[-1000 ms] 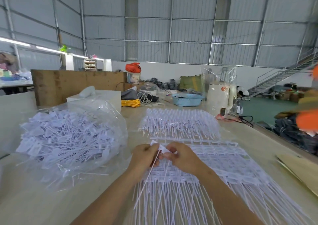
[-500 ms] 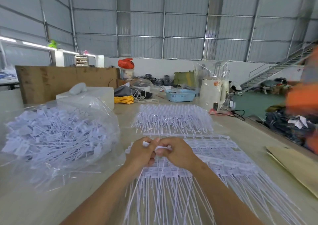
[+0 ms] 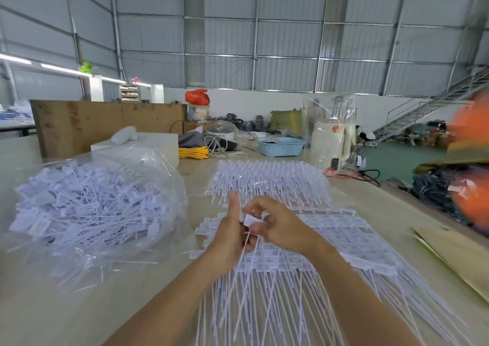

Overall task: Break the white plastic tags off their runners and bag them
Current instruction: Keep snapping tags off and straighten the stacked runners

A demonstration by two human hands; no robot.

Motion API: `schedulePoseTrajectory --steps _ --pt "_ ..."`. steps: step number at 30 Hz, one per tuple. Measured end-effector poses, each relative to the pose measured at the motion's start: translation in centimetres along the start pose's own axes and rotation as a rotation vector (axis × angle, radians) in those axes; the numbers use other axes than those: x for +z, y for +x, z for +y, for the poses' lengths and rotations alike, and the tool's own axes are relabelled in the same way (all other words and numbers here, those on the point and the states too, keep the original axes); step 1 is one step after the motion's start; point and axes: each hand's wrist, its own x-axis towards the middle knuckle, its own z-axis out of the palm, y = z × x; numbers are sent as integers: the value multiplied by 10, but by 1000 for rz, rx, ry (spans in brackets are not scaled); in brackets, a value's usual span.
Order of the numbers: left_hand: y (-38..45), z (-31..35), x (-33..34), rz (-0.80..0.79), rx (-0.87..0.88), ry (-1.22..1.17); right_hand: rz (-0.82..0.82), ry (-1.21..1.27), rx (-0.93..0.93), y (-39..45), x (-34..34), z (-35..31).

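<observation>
Both hands meet above a flat sheet of white tags on runners (image 3: 341,235) on the table. My left hand (image 3: 227,235) grips the thin stems of a few white tags (image 3: 248,242), thumb pointing up. My right hand (image 3: 275,225) pinches a tag's flat white head (image 3: 249,220) between thumb and fingers. A clear plastic bag (image 3: 98,208) heaped with loose tags lies to the left. A second stack of tag sheets (image 3: 267,181) lies farther back.
A brown cardboard sheet (image 3: 460,258) lies at the table's right edge. Behind stand a white box (image 3: 156,144), yellow cord (image 3: 194,152), a blue basket (image 3: 280,147) and a white appliance (image 3: 328,144). A blurred orange shape (image 3: 473,160) is at far right.
The hands, clasped close on a tag before, have drawn slightly apart. The left thumb now points up and the right hand holds a tag head free. The camera shifted a little.
</observation>
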Motion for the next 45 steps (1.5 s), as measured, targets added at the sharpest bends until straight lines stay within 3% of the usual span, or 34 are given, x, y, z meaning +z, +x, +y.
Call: schedulePoseTrajectory --steps 8,10,15,19,21,22,25,27,30,34,35,37,41,45 --pt "-7 -7 -6 90 135 336 -35 13 89 -2 -3 16" --pt "-8 -5 -3 128 183 312 -65 -114 116 -1 -7 18" --pt "-10 -5 1 98 176 346 -140 -94 98 0 -6 22" --pt "-5 -5 6 239 195 731 -153 -229 52 1 -7 29" --pt "-6 -5 4 203 151 963 -182 -372 55 -1 -14 34" --pt "-7 -4 0 152 71 971 -165 -410 63 -3 -22 36" --pt "-15 3 -11 25 -147 475 -6 -265 53 -9 -43 31" --pt "-18 16 -8 81 -85 217 78 -131 -8 -10 -47 21" --pt "-25 56 -1 259 158 155 148 -60 -27 -8 -40 13" --pt "-44 128 -45 800 647 485 144 -4 39 -9 -34 19" --pt "-46 139 -68 938 640 656 130 2 53 -9 -34 20" --pt "-42 147 -111 1112 420 1053 116 -12 76 -9 -33 21" --pt "-17 126 -153 926 11 1518 95 -18 82 -8 -30 21" --pt "8 89 -166 689 -70 1852 91 3 70 -7 -30 23"
